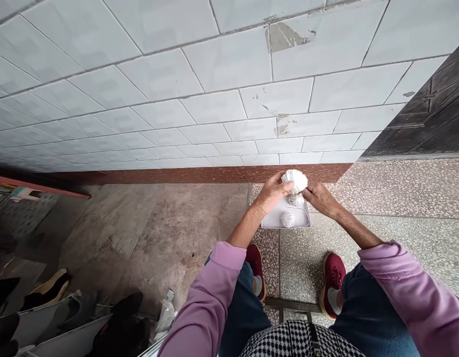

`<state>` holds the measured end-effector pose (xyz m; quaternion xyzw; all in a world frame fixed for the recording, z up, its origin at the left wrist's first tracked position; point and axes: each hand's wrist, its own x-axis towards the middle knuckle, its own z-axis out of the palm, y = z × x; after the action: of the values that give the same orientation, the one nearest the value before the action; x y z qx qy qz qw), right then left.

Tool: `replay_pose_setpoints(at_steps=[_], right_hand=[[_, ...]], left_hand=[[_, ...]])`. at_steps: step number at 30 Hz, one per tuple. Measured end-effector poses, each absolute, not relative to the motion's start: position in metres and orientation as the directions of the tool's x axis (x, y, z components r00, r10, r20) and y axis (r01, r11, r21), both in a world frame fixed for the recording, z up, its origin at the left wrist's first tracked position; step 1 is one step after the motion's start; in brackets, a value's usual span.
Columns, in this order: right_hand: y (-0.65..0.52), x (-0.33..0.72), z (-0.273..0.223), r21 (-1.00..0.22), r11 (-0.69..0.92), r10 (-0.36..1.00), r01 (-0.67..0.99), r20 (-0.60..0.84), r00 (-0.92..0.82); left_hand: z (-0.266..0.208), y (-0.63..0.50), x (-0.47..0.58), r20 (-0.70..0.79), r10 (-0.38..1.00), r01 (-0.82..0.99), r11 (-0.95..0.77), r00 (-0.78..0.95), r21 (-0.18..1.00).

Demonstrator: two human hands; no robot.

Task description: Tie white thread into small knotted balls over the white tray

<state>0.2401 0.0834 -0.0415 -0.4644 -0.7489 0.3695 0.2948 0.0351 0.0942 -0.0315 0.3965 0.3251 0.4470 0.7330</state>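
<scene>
White thread ball (295, 180), fuzzy and round, sits held between both hands above a shallow white tray (274, 214) that hangs out over the speckled floor (396, 193), close to the red skirting (184, 174) of a white tiled wall (199, 89). The left hand (272, 192) cups the ball from the side, its fingers (287, 186) curled and pressed against the ball; the right hand (322, 198) meets it from the other side, fingertips pinching at the ball's lower edge, where a strand may run, though none can be made out. Two smaller wound balls (289, 219) lie in the tray, one directly under the held ball and one nearer the person. The seated person's pink sleeves (214, 297) and red shoes (332, 277) frame the view, and dark shoes (46, 292) lie on the floor well to the left. Judged from this grip, the work goes best with the ball kept low over the tray, the left hand holding it firmly without crushing it, and the right keeping even tension.
</scene>
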Motion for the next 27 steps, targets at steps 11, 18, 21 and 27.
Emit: replay_pose_setpoints(at_steps=[11, 18, 21, 27], right_hand=[[0.068, 0.240, -0.010, -0.934, 0.267, 0.873, 0.237, 0.130, -0.470], [0.081, 0.256, -0.005, -0.935, 0.277, 0.941, 0.223, 0.216, -0.261], [0.081, 0.254, -0.006, -0.938, 0.265, 0.945, 0.225, 0.206, -0.253], [0.084, 0.250, -0.020, -0.933, 0.263, 0.930, 0.244, 0.178, -0.323]], left_hand=[[-0.043, 0.101, 0.018, -0.105, 0.928, 0.126, 0.063, 0.357, 0.990], [-0.033, 0.088, 0.029, -0.226, 0.782, -0.040, 0.305, 0.581, 0.952], [-0.032, 0.086, 0.031, -0.219, 0.752, -0.073, 0.334, 0.622, 0.940], [-0.027, 0.085, 0.031, -0.188, 0.771, -0.188, 0.370, 0.608, 0.910]])
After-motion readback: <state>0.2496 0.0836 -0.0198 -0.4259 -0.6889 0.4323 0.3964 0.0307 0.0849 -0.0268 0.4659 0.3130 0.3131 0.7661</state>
